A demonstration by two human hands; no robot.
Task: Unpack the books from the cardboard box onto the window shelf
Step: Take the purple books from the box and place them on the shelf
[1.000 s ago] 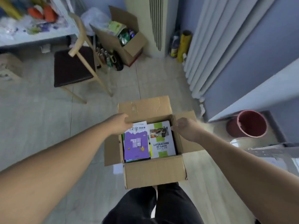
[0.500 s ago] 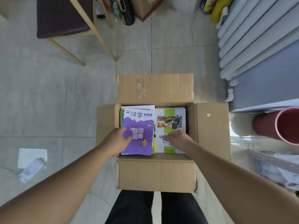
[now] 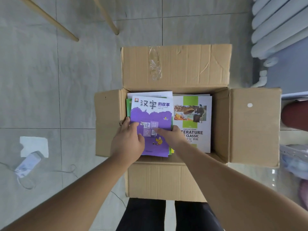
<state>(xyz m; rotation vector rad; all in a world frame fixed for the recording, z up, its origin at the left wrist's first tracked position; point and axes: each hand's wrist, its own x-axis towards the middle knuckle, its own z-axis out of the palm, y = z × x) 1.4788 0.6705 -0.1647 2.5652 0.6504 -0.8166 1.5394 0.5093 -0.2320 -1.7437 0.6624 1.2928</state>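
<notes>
An open cardboard box (image 3: 250,124) stands on the floor right in front of my legs, all flaps folded out. Inside, a purple book (image 3: 152,117) with Chinese characters tops the left stack, and a white-and-green "Literature of Classic" book (image 3: 195,117) lies to its right. My left hand (image 3: 128,140) grips the purple book's left edge, thumb on the cover. My right hand (image 3: 171,135) holds its right edge, fingers on the cover. More books lie under the purple one, mostly hidden. The window shelf is out of view.
Wooden chair legs (image 3: 106,15) stand on the tiled floor beyond the box. A white radiator (image 3: 280,27) is at upper right. A red bucket (image 3: 295,115) sits right of the box. White paper and a crumpled wrapper (image 3: 30,160) lie on the floor at left.
My head tilted down over the box. Both hands left the box flaps, went inside, and closed on the purple book from both sides.
</notes>
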